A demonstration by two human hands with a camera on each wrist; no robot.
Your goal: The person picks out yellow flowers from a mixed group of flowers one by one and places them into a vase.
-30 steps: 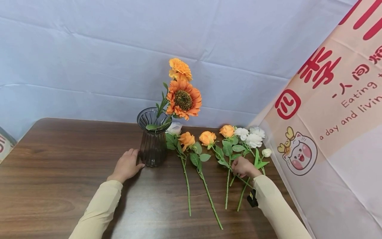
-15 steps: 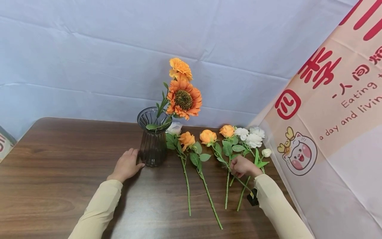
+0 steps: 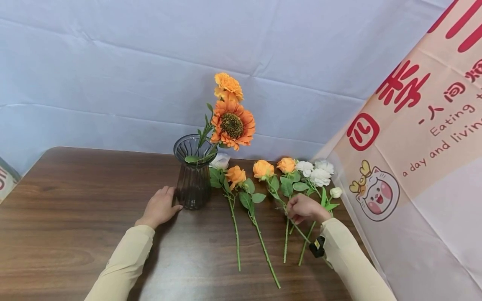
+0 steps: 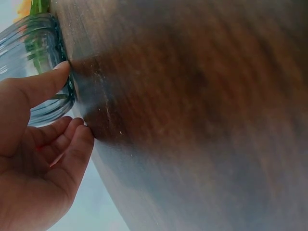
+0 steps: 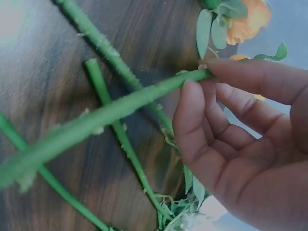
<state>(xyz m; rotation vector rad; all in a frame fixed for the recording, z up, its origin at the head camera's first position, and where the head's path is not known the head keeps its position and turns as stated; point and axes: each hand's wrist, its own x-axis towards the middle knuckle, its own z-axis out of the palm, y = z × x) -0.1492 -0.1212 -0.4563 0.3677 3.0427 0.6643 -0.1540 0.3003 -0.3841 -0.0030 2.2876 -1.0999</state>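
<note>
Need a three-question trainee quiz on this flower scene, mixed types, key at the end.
1. What does the right hand pinch?
2. True or false: the sunflower has its stem in the vase.
3. Where is the left hand? (a) beside the lower part of the vase (b) on the banner (c) inside the vase

Key:
1. The green stem of an orange rose.
2. True.
3. a.

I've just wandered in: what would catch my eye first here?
Probably the big orange sunflower rising out of the dark glass vase, below a yellow-orange bloom. Next, the right hand pinching an orange rose by its green stem, and the red-lettered banner along the right side.
</note>
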